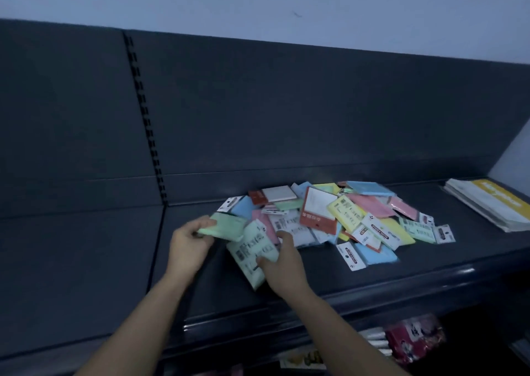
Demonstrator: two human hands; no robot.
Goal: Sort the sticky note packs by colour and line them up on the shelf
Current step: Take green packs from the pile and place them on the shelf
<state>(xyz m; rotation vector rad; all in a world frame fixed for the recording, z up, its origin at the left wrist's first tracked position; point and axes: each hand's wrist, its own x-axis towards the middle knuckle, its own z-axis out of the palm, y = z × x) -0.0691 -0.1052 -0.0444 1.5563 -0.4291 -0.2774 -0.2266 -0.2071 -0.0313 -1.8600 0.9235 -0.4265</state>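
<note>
Where a dark grey metal shelf (pixel 372 284) runs beneath a matching back panel (pixel 286 111) with a slotted upright (pixel 144 117), a pale wall (pixel 258 0) rises behind and the lighting is dim. Heaped on the shelf, right of centre, lies an unsorted pile of sticky note packs (pixel 344 218) in green, blue, pink, yellow and white, several overlapping and turned at mixed angles. One blue pack (pixel 375 256) sits at the near edge of the pile, its white header card facing the viewer. At the far right end of the shelf rests a flat stack of white and yellow booklets (pixel 487 203), well apart from the pile. Below the shelf lip, red and pink packaged goods (pixel 413 338) show on a lower level, too blurred to identify.

Left hand (pixel 189 246): fingers curled closed around 1 green pack (pixel 226 226), pinching its left edge and holding it at the left margin of the pile. Right hand (pixel 284 269): partly closed, thumb and fingers gripping the lower right edge of a second green pack (pixel 252 252), which shows its printed back and lies tilted just below the first. The 2 green packs overlap.
</note>
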